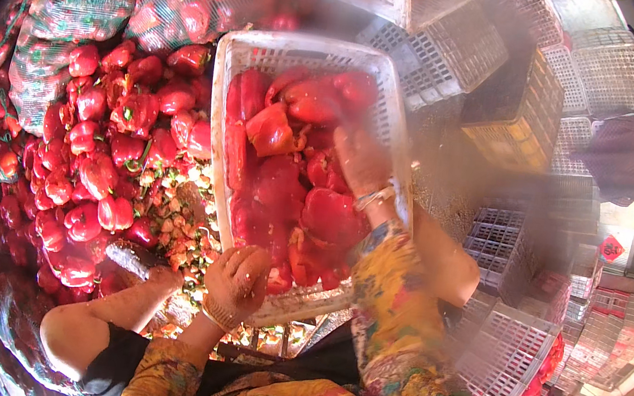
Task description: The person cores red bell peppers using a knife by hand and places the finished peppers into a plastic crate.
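Observation:
A white plastic basket [221, 89] full of red bell pepper pieces [270, 188] is in front of me, between my knees. My left hand [236, 282] is at its near left corner, fingers curled; whatever they hold is hidden under the hand. My right hand [362, 160] reaches in along the basket's right side, hazy, its fingers extended over the peppers and apparently holding nothing. Left of the basket lies a big pile of whole red peppers [96, 173], with pale cores and scraps [180, 204] along its edge.
Mesh sacks of peppers [78, 2] stand behind and left of the pile. Stacked white crates [443, 58], a yellow crate [512, 115] and more crates [499, 366] fill the right side. A dark purple cloth [622, 158] drapes over crates. A lens smear blurs the upper middle and right.

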`<state>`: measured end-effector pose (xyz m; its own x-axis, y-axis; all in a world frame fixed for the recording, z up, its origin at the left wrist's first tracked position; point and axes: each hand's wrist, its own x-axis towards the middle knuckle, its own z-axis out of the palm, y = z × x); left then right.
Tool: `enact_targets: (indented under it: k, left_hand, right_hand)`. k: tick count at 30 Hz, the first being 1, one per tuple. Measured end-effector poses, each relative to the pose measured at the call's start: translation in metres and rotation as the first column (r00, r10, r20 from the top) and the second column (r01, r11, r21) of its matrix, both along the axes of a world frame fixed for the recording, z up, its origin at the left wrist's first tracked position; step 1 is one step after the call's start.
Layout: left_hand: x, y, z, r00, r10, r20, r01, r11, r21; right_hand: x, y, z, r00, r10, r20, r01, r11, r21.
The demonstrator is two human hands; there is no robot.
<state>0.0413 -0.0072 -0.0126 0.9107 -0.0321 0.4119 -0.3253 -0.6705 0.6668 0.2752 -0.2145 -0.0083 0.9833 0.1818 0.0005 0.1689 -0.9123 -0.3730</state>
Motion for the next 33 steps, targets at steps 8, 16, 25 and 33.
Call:
enact_targets:
  k: [8, 16, 25, 33]
  left_hand:
    - [-0.001, -0.008, 0.006, 0.998, -0.028, -0.062, 0.026, 0.999, -0.027]
    - [-0.005, 0.002, 0.002, 0.995, -0.064, -0.070, 0.065, 0.998, 0.009]
    - [0.002, -0.007, 0.000, 1.000, -0.010, -0.015, 0.009, 0.999, -0.039]
    - [-0.001, -0.002, -0.012, 0.999, -0.028, 0.040, 0.029, 0.999, -0.018]
  right_hand:
    - [-0.019, -0.061, -0.070, 0.959, -0.277, 0.058, 0.279, 0.960, -0.031]
    - [-0.006, -0.056, -0.103, 0.992, 0.043, -0.117, -0.073, 0.960, -0.270]
    - [-0.002, -0.052, -0.024, 0.992, 0.126, -0.001, -0.123, 0.973, -0.196]
    - [-0.123, -0.012, -0.054, 0.986, -0.164, -0.024, 0.166, 0.964, 0.207]
